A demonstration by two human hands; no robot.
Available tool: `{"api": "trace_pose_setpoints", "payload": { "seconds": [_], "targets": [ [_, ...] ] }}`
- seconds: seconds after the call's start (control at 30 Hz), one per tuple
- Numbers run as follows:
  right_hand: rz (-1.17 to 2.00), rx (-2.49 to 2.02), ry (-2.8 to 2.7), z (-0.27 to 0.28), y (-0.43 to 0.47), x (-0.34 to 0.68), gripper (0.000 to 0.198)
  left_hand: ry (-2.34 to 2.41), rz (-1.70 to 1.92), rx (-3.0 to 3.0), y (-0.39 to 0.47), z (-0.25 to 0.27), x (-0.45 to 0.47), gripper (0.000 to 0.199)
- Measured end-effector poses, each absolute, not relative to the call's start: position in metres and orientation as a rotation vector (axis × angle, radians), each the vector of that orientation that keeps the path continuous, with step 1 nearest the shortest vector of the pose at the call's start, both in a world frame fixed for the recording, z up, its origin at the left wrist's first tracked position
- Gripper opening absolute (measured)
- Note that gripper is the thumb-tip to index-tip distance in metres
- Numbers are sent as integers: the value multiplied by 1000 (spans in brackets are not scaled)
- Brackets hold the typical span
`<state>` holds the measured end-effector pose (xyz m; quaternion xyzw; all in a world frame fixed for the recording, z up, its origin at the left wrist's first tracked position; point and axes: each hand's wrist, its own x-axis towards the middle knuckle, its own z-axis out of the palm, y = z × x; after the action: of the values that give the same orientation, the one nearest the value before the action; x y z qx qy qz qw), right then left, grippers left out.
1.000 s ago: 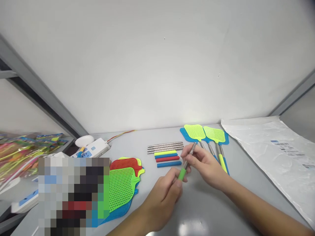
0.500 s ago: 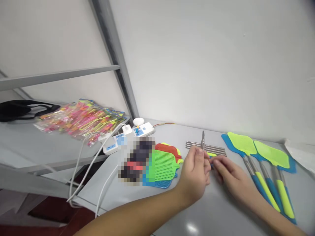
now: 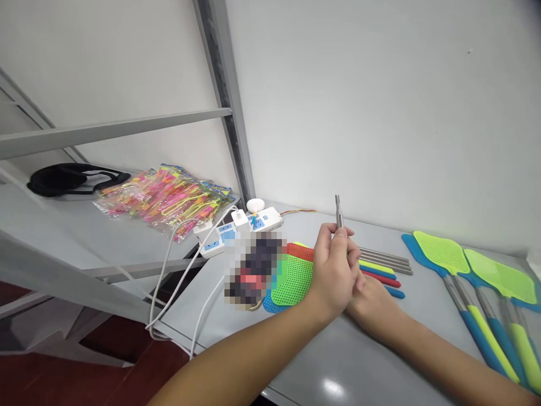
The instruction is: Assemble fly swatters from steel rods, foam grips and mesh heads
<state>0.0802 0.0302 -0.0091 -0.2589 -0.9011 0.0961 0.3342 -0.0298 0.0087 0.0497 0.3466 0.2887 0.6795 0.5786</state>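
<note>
My left hand [image 3: 336, 270] is closed around a thin metal tube [image 3: 339, 211], whose narrower upper end sticks up above the thumb. My right hand [image 3: 369, 299] is pressed against the left from behind and below; its fingers look curled, but what they grip is hidden. Behind the hands lie several metal rods [image 3: 384, 259] beside a yellow handle [image 3: 378, 269], a red handle [image 3: 384, 278] and a blue handle [image 3: 395, 292]. Left of my left hand is a stack of fly swatter heads, with a green head [image 3: 293, 279] on top and a red head [image 3: 300, 251] behind.
Yellow and blue fly swatters [image 3: 443, 254] with metal shafts lie at the right. A pixelated object [image 3: 256, 270] sits left of the heads, near a white power strip [image 3: 211, 248] with cables. Bagged colourful items [image 3: 169, 197] and a black strapped object [image 3: 59, 179] lie on the left shelf.
My hands have come together, the right tucking in behind the left. The tube has risen a little. My view has swung left, and the yellow, red and blue handles now show more.
</note>
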Motion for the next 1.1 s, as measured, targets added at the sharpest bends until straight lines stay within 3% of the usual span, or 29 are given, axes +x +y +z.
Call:
{"api": "trace_pose_setpoints", "payload": {
  "seconds": [0.17,0.27,0.47,0.6,0.73,0.9,1.1],
  "targets": [
    [-78,-527,-2551,-6,19,127,29,671,1607,841,16,57,-39,24],
    [-50,-636,-2449,-9,7,167,30,699,1625,843,22,62,-46,19],
    [432,-1130,-1661,-3,-8,205,4,753,1451,870,21,63,-43,16],
    [989,-1090,-1045,14,-2,198,17,794,1214,863,6,47,-19,22],
    [1424,-1003,-752,18,2,193,15,787,935,903,-15,27,5,27],
    [1635,-941,-728,23,1,191,20,764,692,996,-27,15,10,31],
    [1563,-930,-631,28,2,189,16,796,587,1034,-23,10,9,28]
  ]
}}
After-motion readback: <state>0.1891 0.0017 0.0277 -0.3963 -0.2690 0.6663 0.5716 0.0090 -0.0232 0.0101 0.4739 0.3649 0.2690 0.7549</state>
